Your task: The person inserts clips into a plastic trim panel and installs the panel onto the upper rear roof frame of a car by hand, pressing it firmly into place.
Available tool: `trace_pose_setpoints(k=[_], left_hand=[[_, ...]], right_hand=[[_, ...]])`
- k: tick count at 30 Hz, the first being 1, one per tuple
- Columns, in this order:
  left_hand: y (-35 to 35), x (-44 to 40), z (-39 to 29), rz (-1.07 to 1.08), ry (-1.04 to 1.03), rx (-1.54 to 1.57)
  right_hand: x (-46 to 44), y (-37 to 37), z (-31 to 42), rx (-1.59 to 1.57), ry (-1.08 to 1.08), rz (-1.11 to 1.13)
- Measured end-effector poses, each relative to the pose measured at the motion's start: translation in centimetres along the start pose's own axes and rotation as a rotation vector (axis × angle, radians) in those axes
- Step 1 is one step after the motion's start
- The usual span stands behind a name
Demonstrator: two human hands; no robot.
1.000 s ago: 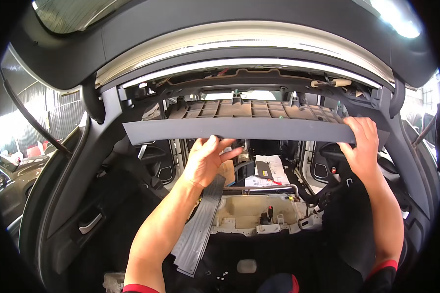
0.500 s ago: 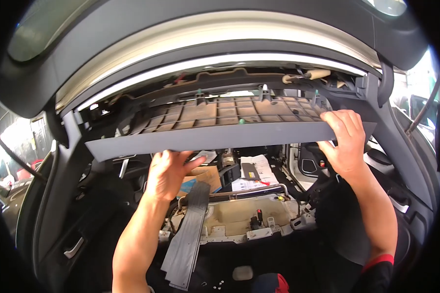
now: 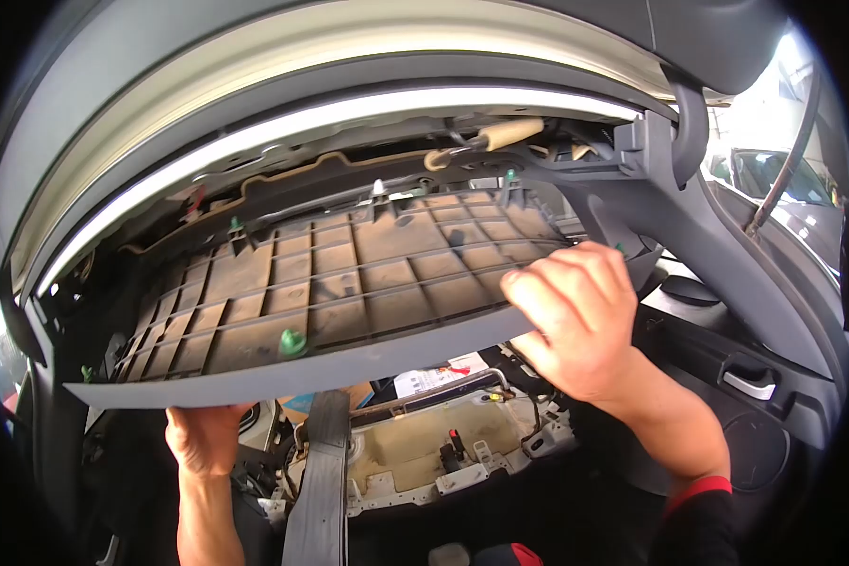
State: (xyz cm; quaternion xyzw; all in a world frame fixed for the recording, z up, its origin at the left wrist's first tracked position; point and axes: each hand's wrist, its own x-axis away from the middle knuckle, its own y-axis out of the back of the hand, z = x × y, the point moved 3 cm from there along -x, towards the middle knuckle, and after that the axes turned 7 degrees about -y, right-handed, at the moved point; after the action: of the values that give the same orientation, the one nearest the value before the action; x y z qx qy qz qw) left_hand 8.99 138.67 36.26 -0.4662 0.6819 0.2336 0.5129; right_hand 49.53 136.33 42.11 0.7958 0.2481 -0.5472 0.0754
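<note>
A grey plastic tailgate trim panel (image 3: 349, 274) hangs below the raised tailgate, its ribbed, dusty inner face turned up toward me. Green clips, one of them a large green clip (image 3: 293, 342) near the front edge, and a white clip (image 3: 378, 188) stick out of it. My right hand (image 3: 585, 325) is closed around the panel's front edge toward the right end. Under the left part of that edge, my left hand (image 3: 205, 441) holds the panel from below, its fingers mostly hidden behind it. The panel's left end sits lower than its right end.
Above runs the open tailgate frame (image 3: 349, 108), with a tan-wrapped cable (image 3: 512, 134) at its opening. Below lie a long grey strip (image 3: 319, 481), a bare metal rear sill (image 3: 415, 462) and white paper sheets (image 3: 434, 379). A side trim pillar (image 3: 726, 255) stands right.
The panel has come closer and tipped, its left end dropping and more of its ribbed face showing. Both hands have moved left and downward with it, and my view has shifted right.
</note>
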Motion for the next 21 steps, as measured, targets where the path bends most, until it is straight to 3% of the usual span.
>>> trace_pose_setpoints(k=[11,21], left_hand=[[4.2,0.7,0.3,-0.034,-0.059,0.04],[0.5,-0.9,0.6,-0.068,-0.079,0.003]], right_hand=[[0.5,-3.8,-1.5,-0.044,0.041,-0.221],[-1.7,-2.8,-2.1,-0.055,0.054,-0.123]])
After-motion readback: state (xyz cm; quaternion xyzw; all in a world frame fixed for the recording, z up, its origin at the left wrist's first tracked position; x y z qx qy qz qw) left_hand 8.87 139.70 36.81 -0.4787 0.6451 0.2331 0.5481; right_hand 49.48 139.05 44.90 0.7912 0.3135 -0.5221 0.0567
